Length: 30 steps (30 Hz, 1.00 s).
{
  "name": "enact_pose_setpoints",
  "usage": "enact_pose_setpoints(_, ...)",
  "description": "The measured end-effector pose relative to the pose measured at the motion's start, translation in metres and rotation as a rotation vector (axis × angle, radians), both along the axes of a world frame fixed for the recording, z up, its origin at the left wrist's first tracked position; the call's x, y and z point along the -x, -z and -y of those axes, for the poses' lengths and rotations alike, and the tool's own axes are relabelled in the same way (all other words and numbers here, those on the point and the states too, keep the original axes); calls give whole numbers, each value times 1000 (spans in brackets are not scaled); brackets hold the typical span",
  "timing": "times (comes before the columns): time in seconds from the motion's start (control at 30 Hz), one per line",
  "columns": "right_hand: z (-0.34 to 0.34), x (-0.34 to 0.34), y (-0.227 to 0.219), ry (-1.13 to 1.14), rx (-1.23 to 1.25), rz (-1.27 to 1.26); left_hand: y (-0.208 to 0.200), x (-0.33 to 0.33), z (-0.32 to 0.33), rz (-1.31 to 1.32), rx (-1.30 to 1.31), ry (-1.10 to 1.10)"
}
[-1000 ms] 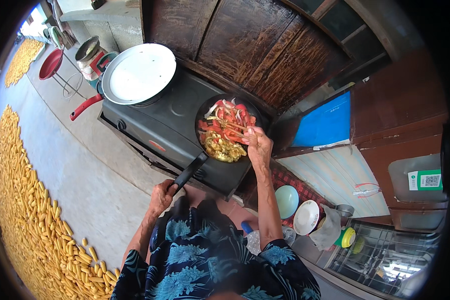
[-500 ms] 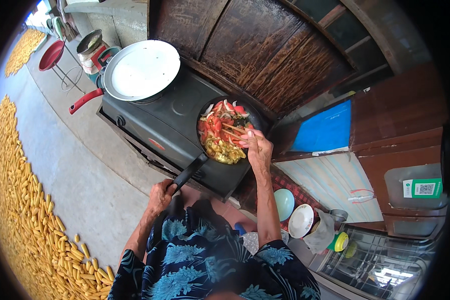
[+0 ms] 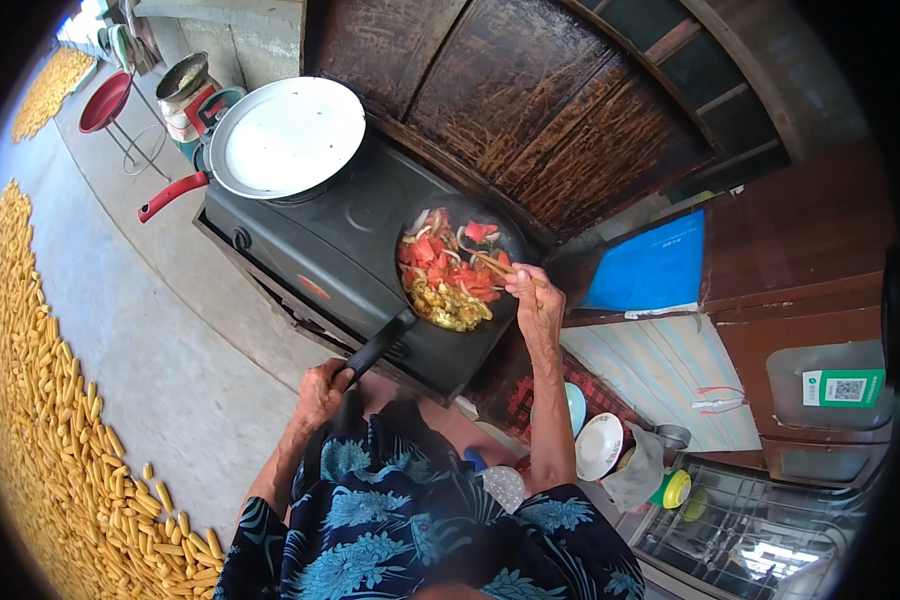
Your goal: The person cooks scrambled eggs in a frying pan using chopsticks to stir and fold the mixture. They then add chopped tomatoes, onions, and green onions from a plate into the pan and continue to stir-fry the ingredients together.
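Note:
A dark frying pan sits on the right side of the black gas stove. Red tomato pieces, pale onion-like slices and yellow scrambled egg lie in it, the egg at the side nearest me. My left hand is closed round the end of the pan's black handle. Wooden chopsticks are gripped in my right hand, over the pan's right rim. Their tips reach in among the tomato and onion.
A white-topped pan with a red handle covers the left burner. Corn cobs spread over the floor at left. Bowls and a plastic bag stand at right, below a brown cabinet. Dark wooden panels rise behind the stove.
My right hand and the chopsticks have moved a little right and outward. The tomato and onion pieces lie differently in the pan. My left hand keeps its hold on the handle.

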State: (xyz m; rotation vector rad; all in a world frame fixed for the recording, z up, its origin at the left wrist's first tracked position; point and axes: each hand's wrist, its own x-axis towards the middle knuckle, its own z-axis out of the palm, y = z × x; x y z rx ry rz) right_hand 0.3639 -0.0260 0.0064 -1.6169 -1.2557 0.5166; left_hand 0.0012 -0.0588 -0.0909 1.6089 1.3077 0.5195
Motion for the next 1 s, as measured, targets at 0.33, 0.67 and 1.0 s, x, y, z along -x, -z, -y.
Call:
enact_pose_setpoints(0.33, -41, 37, 52, -19, -107, -167, -20, -5, -2, -70, 169, -53)
enact_pose_setpoints(0.67, 12, -25, 10, 171, -68, -9, -18, -6, -1, -64, 136, -40)
enact_pose_setpoints(1.0, -10, 25, 6, -44, -61, -65, -21, -4, -2, -76, 148, -52)
